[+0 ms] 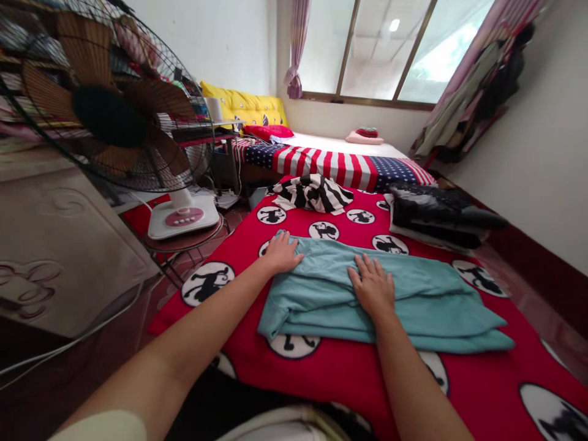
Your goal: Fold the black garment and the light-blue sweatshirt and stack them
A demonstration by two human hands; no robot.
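Note:
A teal garment [413, 300] lies partly folded across a red blanket [349, 380] printed with black-and-white cartoon circles. My left hand [281, 252] rests flat on the garment's far left corner, fingers stretched out. My right hand [373, 285] presses flat on the middle of the cloth, fingers spread. Neither hand holds anything.
A black-and-white striped garment [315, 193] lies crumpled further back on the blanket. Folded black clothes [436, 214] sit at the right. A standing fan [114, 104] on a small round table is at the left, beside a pale cabinet [55, 245]. A flag-patterned bed [331, 162] lies beyond.

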